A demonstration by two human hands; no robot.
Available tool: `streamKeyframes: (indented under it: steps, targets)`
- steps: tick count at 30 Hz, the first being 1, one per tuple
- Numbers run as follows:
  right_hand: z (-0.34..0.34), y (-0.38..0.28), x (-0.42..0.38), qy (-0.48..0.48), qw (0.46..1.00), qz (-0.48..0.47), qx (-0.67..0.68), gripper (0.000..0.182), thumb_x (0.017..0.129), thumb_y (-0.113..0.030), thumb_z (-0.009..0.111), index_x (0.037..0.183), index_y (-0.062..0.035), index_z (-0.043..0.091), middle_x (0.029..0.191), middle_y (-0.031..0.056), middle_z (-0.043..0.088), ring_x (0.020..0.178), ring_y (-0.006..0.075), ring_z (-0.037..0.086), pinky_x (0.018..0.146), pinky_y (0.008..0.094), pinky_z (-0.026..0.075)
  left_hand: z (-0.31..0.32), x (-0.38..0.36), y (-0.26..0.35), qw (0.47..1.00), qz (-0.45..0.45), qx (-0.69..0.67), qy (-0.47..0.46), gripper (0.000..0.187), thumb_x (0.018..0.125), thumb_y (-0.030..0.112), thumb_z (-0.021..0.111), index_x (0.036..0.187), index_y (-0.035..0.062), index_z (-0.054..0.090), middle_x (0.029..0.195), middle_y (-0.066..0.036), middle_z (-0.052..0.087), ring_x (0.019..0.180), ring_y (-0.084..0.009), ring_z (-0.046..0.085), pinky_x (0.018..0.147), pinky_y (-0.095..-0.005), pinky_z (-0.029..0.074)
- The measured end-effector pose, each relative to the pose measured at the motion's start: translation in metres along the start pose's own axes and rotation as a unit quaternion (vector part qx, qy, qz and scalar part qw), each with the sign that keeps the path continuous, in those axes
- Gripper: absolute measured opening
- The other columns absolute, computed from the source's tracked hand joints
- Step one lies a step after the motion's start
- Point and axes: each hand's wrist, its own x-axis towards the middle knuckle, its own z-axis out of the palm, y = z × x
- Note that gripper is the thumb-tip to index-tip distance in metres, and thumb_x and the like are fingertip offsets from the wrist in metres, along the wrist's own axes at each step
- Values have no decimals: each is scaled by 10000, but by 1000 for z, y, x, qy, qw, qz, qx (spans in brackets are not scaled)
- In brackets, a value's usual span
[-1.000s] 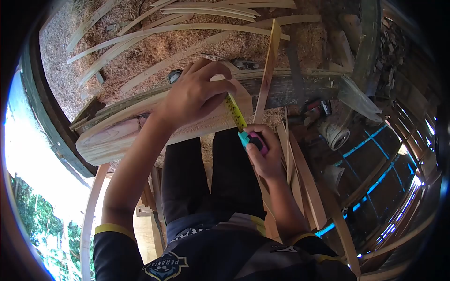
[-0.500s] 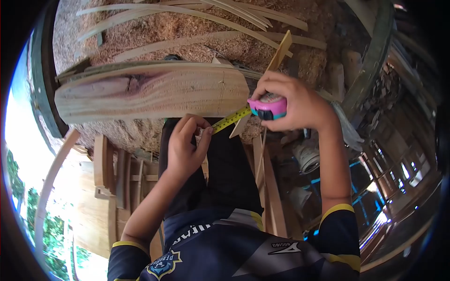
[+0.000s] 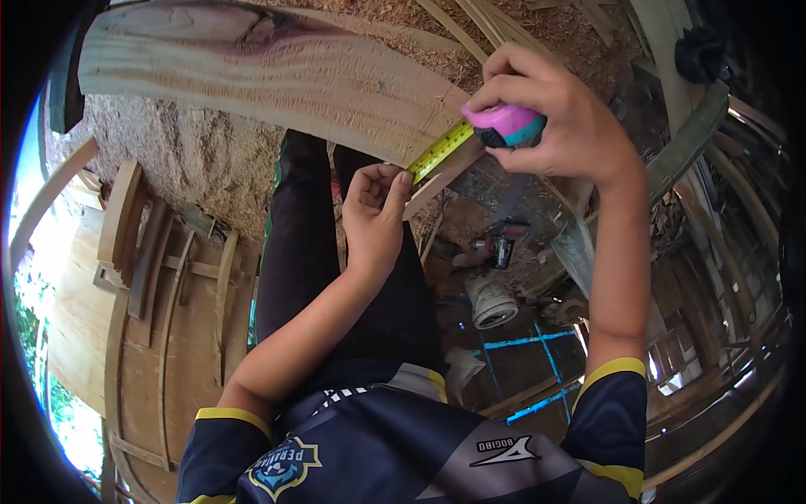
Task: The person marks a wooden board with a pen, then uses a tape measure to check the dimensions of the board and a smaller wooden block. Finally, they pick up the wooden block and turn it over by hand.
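Observation:
A pink and teal tape measure (image 3: 509, 126) is held in my right hand (image 3: 558, 118), fingers over its top and thumb beneath. Its yellow blade (image 3: 441, 152) runs down-left to my left hand (image 3: 377, 220), where thumb and fingers pinch the end. The blade lies along the right end of a wide wooden board (image 3: 277, 80) with a dark knot and wavy grain. Just under the blade, a narrow wooden strip (image 3: 443, 181) slants the same way.
Curved wooden pieces (image 3: 126, 214) lie at the left on a plywood surface. A whitish bucket (image 3: 492, 304) and a small tool (image 3: 501, 244) sit below my right hand. Wood shavings (image 3: 189, 160) cover the ground. Thin strips (image 3: 457, 29) lie at the top.
The view has shifted, and the board now appears higher and tilted. The blade now lies along the board's right end instead of at its lower right corner. Both hands keep their grip.

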Motion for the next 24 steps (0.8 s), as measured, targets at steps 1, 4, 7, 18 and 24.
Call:
streamKeyframes:
  steps: [1,4,7,18,24]
  targets:
    - [-1,0,2,2,1000,-10,-13,366,696,-80,855,1045,-56,747,1049,51,637,959,272,692,850,386,583,1,1,-1,1000,12,19,-2,177,1039,129,733,1114,27,610,980,-23,677,793,-69,626,719,-227,501]
    - [-4,4,7,3,998,-48,-38,371,692,-72,856,1045,-51,742,1052,47,637,968,269,687,863,385,582,6,4,0,999,35,18,9,203,1032,143,749,1124,18,619,970,-24,688,793,-64,630,722,-221,502]
    - [-3,4,6,5,999,-37,-30,375,679,-62,853,1037,-50,743,1054,46,640,970,269,682,869,379,579,5,4,2,1000,22,17,8,216,1028,145,756,1132,3,632,959,-27,702,798,-62,633,730,-218,504]
    - [-12,-2,13,-48,998,-24,12,433,663,-74,905,1070,-24,767,1068,106,616,955,247,659,830,355,549,9,0,2,999,12,-8,28,221,1014,139,773,1132,-12,662,969,-41,722,800,-70,646,756,-225,529]
    - [-4,6,8,-30,998,-56,7,447,662,-79,903,1087,-29,776,1069,98,627,959,241,661,832,358,555,10,0,5,999,21,-4,25,221,1013,156,779,1109,-4,662,941,-24,702,783,-63,635,734,-217,517]
